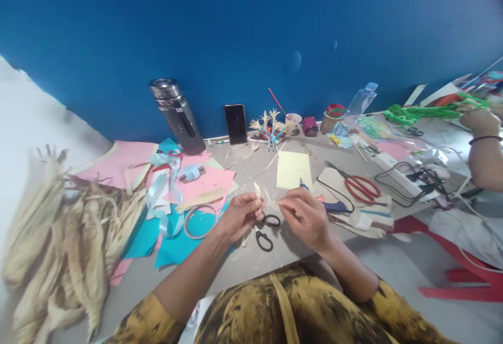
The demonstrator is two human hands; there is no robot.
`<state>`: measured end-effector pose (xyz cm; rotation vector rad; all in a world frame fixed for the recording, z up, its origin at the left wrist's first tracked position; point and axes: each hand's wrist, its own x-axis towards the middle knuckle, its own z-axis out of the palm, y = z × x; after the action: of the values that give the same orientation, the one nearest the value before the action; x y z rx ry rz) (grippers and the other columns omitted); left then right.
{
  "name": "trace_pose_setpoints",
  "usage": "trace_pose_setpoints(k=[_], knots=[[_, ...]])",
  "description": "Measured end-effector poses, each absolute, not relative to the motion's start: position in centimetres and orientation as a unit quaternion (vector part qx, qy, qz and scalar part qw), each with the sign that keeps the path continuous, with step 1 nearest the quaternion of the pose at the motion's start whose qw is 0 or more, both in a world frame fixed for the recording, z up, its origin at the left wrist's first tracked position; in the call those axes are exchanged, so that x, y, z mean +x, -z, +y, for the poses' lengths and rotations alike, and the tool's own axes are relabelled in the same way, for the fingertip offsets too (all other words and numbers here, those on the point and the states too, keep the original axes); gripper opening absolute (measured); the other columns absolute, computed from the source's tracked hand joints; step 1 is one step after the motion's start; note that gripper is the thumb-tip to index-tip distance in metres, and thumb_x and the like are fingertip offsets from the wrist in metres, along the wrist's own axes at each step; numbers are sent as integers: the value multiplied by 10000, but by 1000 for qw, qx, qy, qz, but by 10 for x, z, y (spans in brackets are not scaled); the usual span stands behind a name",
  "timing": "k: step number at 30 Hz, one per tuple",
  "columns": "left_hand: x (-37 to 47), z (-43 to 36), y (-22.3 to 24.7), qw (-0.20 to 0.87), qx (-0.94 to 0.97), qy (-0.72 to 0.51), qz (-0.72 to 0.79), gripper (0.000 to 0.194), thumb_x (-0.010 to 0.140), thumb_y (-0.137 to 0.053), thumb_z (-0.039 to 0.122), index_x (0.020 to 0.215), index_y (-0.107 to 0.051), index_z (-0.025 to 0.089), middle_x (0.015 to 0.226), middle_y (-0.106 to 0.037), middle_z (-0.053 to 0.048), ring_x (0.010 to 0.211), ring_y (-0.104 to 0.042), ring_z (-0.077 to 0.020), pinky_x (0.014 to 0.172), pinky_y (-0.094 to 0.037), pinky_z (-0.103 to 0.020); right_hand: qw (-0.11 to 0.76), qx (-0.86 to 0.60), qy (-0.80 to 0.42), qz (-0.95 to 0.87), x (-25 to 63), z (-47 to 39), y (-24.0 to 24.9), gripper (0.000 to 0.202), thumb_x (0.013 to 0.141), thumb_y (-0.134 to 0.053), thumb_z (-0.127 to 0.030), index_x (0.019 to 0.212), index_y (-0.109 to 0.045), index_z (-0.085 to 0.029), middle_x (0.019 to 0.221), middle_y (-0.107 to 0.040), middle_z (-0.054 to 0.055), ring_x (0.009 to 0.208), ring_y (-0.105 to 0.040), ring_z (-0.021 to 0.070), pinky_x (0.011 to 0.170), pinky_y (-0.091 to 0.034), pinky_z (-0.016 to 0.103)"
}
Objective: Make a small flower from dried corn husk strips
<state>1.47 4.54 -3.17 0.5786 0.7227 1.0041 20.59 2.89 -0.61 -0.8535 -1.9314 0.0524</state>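
Observation:
Between the fingertips of my left hand (242, 216) is a small pale husk piece (257, 191), standing upright. My right hand (304, 217) is a little to the right, its thumb and fingertips pinched together beside a thin pale strip (268, 195); whether they grip it is too small to tell. Black-handled scissors (264, 240) lie on the table just below and between both hands. A blue glue gun (334, 207) rests against a folded cloth to the right of my right hand. A yellow paper sheet (294, 170) lies beyond my hands.
Dried corn husks (74, 250) and blue and pink papers (176, 252) cover the left. Behind stand a flask (178, 116), a phone (236, 124) and husk flowers (271, 124). Red-handled scissors (362, 189) and a power strip (401, 175) lie right, near another person's hand (481, 120).

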Motion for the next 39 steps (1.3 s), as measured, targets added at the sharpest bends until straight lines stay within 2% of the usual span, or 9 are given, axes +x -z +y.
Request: trace_pose_setpoints(k=[8, 14, 19, 32, 39], knots=[[15, 44, 35, 751, 306, -465, 355, 283, 595, -917, 297, 678, -725, 107, 518, -592, 2, 511, -534, -85, 572, -437, -227, 500, -354, -140, -778, 196, 32, 3, 132, 906, -605, -98, 892, -681, -205, 809, -653, 44, 736, -642, 156, 649, -513, 273], [13, 44, 36, 760, 302, -435, 377, 269, 612, -903, 276, 698, -714, 107, 567, -638, -14, 498, -558, -76, 556, -442, -206, 496, -306, -71, -810, 199, 32, 6, 166, 917, -615, -87, 983, -697, -215, 861, -658, 63, 790, -646, 164, 673, -519, 271], [14, 41, 30, 771, 302, -408, 384, 308, 571, -921, 279, 692, -692, 112, 576, -653, -17, 493, -573, -85, 547, -456, -211, 483, -296, -20, -824, 205, 37, 7, 182, 895, -629, -56, 974, -701, -203, 863, -680, 78, 790, -634, 185, 683, -518, 299], [14, 39, 27, 774, 331, -389, 375, 308, 594, -907, 317, 707, -715, 104, 541, -621, -5, 466, -543, -75, 514, -451, -208, 444, -224, -20, -867, 220, 43, 8, 212, 904, -626, -68, 1056, -704, -193, 1005, -767, 86, 853, -637, 197, 738, -536, 332], [14, 40, 28, 777, 353, -357, 380, 292, 599, -899, 308, 702, -733, 92, 556, -643, -25, 445, -531, -66, 494, -443, -199, 397, -221, 11, -891, 224, 47, -5, 191, 955, -557, -119, 989, -724, -205, 941, -749, 72, 827, -629, 179, 737, -521, 308]])
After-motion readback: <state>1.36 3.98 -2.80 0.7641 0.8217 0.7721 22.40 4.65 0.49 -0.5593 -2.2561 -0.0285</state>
